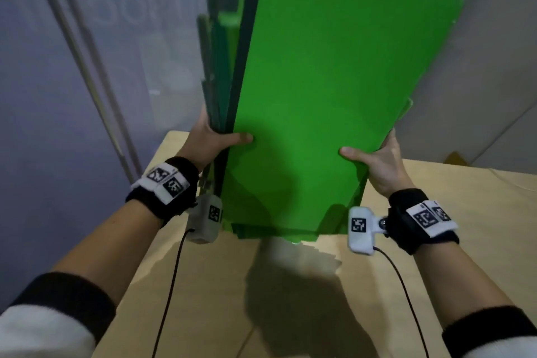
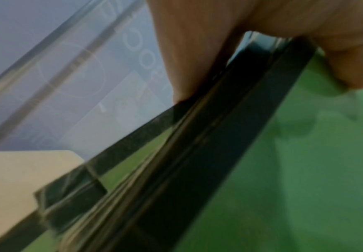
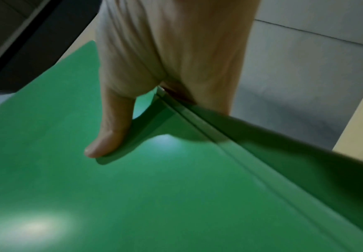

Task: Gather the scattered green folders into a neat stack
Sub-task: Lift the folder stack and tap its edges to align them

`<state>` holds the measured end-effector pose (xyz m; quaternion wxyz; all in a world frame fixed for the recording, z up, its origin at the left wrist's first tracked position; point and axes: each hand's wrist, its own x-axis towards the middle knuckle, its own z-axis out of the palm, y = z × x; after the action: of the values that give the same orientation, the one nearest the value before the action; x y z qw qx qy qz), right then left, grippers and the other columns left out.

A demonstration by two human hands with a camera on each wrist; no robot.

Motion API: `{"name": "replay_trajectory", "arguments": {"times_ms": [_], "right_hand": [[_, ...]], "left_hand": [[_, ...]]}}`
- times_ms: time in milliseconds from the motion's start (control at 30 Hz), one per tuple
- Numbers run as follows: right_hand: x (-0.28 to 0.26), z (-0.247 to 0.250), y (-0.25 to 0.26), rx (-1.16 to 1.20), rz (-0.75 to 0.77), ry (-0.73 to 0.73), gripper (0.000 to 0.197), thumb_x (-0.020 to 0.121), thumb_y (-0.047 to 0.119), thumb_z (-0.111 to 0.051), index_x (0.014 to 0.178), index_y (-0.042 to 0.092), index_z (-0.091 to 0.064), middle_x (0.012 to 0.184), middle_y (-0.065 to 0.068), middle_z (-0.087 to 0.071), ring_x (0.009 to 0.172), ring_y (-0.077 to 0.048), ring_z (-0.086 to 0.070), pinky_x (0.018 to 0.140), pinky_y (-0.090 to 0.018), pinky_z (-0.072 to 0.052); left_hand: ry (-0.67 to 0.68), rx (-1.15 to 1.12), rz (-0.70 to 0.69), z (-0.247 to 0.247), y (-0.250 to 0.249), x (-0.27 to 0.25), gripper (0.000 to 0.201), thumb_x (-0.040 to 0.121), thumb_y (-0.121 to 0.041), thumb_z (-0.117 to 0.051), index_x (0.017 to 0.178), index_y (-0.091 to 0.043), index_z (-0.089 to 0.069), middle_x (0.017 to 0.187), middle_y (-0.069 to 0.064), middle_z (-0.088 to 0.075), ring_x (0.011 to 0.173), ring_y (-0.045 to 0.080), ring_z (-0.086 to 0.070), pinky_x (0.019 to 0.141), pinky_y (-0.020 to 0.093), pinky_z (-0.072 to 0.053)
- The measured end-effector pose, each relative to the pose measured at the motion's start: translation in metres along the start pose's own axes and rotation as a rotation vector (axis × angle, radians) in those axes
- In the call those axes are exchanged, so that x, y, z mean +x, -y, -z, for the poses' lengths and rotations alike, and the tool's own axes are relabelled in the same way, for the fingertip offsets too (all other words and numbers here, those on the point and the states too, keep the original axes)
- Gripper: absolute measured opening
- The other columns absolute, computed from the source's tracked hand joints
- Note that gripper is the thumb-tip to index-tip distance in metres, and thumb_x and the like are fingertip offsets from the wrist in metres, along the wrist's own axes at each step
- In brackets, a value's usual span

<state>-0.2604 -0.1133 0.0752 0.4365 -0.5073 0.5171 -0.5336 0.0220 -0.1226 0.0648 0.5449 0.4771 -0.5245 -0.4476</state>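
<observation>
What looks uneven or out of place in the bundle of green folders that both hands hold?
The green folders are not yet squared. On the left hand side, the darker spines fan out at staggered heights. Near the right hand, one corner sticks out past the front folder's edge.

I see green folders [image 1: 319, 102] of smooth plastic, semi-glossy: soft light patches sheen on the front cover in my right wrist view. Spines along the left edge look darker green, same slick plastic. The table [image 1: 436, 241] reads as pale wood, matt, smooth. My wrist straps [image 1: 406, 221] look like black cloth, with white matt plastic camera housings [image 1: 360, 229]. Sleeve cuffs [image 1: 66, 308] are soft knit cloth.
</observation>
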Motion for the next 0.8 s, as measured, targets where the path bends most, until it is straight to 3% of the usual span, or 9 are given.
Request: {"name": "replay_trajectory", "arguments": {"times_ms": [100, 167, 233, 333, 400, 467, 600, 700, 800], "right_hand": [[0.002, 0.0, 0.0, 0.043, 0.02, -0.017, 0.107, 0.064, 0.006, -0.08, 0.148, 0.012, -0.015, 0.152, -0.01, -0.029, 0.141, -0.025, -0.028, 0.118, -0.043, -0.019], [0.007, 0.0, 0.002, 0.055, 0.044, -0.011, 0.108, 0.058, 0.009, -0.082, 0.146, 0.012, -0.018, 0.151, -0.01, -0.032, 0.138, -0.022, -0.031, 0.117, -0.043, -0.023], [0.013, 0.001, 0.009, 0.041, 0.069, 0.004, 0.107, 0.051, 0.016, -0.086, 0.14, 0.014, -0.027, 0.137, -0.004, -0.046, 0.129, -0.017, -0.043, 0.113, -0.041, -0.032], [0.02, 0.007, 0.006, 0.016, 0.103, 0.007, 0.095, 0.067, 0.001, -0.078, 0.143, 0.011, -0.023, 0.126, 0.008, -0.049, 0.117, -0.003, -0.048, 0.105, -0.022, -0.04], [0.018, 0.005, -0.002, -0.015, 0.055, 0.035, 0.118, 0.059, 0.018, -0.087, 0.149, 0.009, -0.011, 0.15, -0.007, -0.032, 0.139, -0.019, -0.032, 0.116, -0.036, -0.027], [0.014, 0.003, -0.01, -0.05, 0.024, 0.065, 0.139, 0.035, 0.039, -0.091, 0.149, 0.013, -0.016, 0.151, -0.013, -0.032, 0.14, -0.027, -0.033, 0.116, -0.045, -0.027], [0.019, 0.007, -0.018, -0.083, -0.002, 0.099, 0.119, 0.04, 0.026, -0.091, 0.141, 0.012, -0.029, 0.136, -0.011, -0.051, 0.124, -0.023, -0.052, 0.109, -0.044, -0.039], [0.026, 0.007, -0.022, -0.082, -0.031, 0.098, 0.126, 0.038, 0.025, -0.091, 0.143, 0.012, -0.024, 0.141, -0.013, -0.045, 0.13, -0.026, -0.045, 0.113, -0.047, -0.033], [0.027, 0.003, -0.026, -0.096, -0.09, 0.073, 0.137, 0.037, 0.026, -0.095, 0.147, 0.012, -0.014, 0.149, -0.017, -0.034, 0.137, -0.03, -0.036, 0.115, -0.048, -0.027]], "left_hand": [[-0.08, -0.052, 0.008, -0.001, 0.006, -0.012, 0.079, 0.046, -0.023, -0.084, 0.117, -0.016, -0.048, 0.12, 0.011, -0.062, 0.119, 0.031, -0.057, 0.101, 0.05, -0.047], [-0.099, -0.058, -0.026, -0.002, 0.004, -0.015, 0.078, 0.045, -0.029, -0.082, 0.115, -0.017, -0.048, 0.121, 0.014, -0.061, 0.118, 0.031, -0.058, 0.099, 0.048, -0.049], [-0.129, -0.048, -0.055, 0.0, 0.002, -0.011, 0.079, 0.052, -0.017, -0.085, 0.119, -0.017, -0.043, 0.114, 0.001, -0.062, 0.114, 0.021, -0.059, 0.096, 0.035, -0.051], [-0.128, -0.019, -0.077, 0.0, 0.002, -0.003, 0.068, 0.07, 0.003, -0.075, 0.124, -0.017, -0.039, 0.105, -0.016, -0.057, 0.102, 0.004, -0.06, 0.09, 0.021, -0.052], [-0.087, 0.009, -0.067, -0.002, 0.009, -0.003, 0.071, 0.07, 0.006, -0.075, 0.13, -0.011, -0.04, 0.109, -0.012, -0.06, 0.11, 0.016, -0.061, 0.098, 0.034, -0.05], [-0.055, 0.047, -0.054, -0.008, 0.014, -0.003, 0.068, 0.07, 0.005, -0.075, 0.128, -0.012, -0.042, 0.107, -0.012, -0.061, 0.107, 0.014, -0.061, 0.099, 0.035, -0.048], [-0.021, 0.063, -0.025, -0.014, 0.009, -0.004, 0.067, 0.061, -0.017, -0.084, 0.117, -0.02, -0.047, 0.11, -0.009, -0.062, 0.111, 0.015, -0.059, 0.104, 0.041, -0.045], [-0.023, 0.052, -0.025, -0.014, 0.012, -0.006, 0.107, 0.043, -0.046, -0.089, 0.132, -0.008, -0.044, 0.128, 0.007, -0.061, 0.123, 0.023, -0.057, 0.106, 0.047, -0.044], [-0.023, 0.066, 0.0, -0.014, 0.021, -0.01, 0.105, 0.05, -0.038, -0.087, 0.139, -0.01, -0.039, 0.131, 0.007, -0.059, 0.123, 0.021, -0.057, 0.105, 0.044, -0.045]]}}
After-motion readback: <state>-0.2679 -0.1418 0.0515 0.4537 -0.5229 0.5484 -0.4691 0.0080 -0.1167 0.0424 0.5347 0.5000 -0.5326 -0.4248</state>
